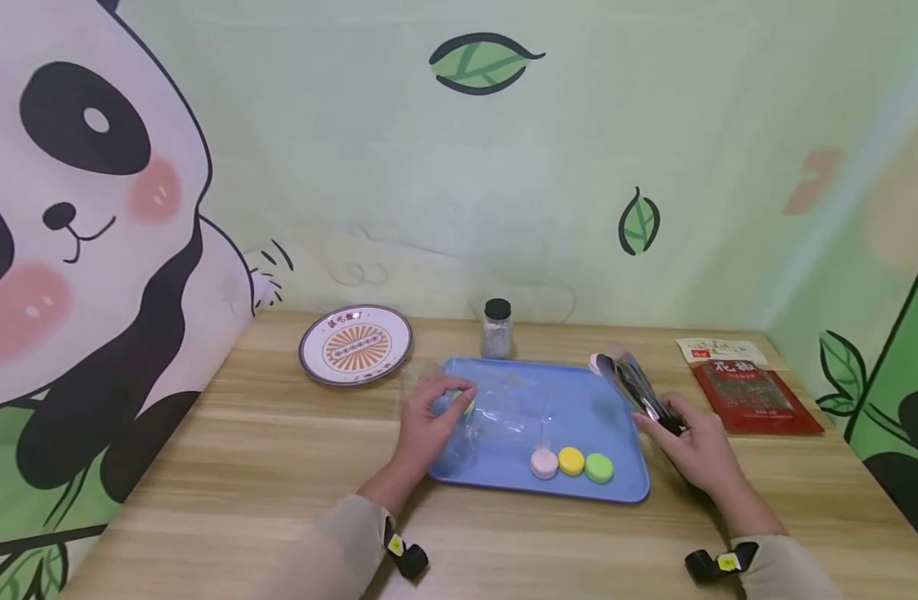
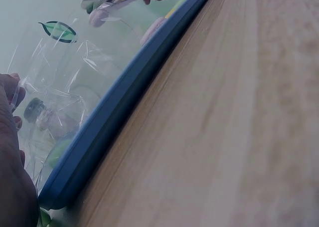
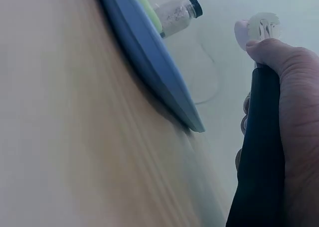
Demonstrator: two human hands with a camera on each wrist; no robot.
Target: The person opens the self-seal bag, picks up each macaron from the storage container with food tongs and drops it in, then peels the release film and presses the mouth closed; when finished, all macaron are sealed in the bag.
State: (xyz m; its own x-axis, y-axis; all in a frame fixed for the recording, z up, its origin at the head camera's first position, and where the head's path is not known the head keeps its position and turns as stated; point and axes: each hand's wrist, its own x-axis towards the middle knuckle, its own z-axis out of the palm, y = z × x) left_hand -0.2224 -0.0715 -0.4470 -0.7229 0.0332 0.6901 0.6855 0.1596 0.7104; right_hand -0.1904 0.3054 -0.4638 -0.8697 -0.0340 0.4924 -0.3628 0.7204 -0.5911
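Head view, clock positions from the centre of the blue tray (image 1: 571,408): smooth plastic with low sheen. Toward 10 o'clock on its surface, crinkled clear plastic film of the bag (image 1: 496,408), brightly glossy in the folds. At 2 o'clock, shiny metal tongs (image 1: 639,387) with smooth, matt black handles (image 3: 259,147). From 6 to 4 o'clock, smooth, matt finish on the round pieces (image 1: 571,461). At 10 o'clock beyond the rim, glossy plate (image 1: 357,345); at 11, transparent jar (image 1: 496,340), glass or plastic indistinguishable. Near 3, glossy plastic packet (image 1: 754,396). Beneath, smooth wood-grained table (image 1: 226,467). At 8, matt cloth sleeve (image 1: 331,546).
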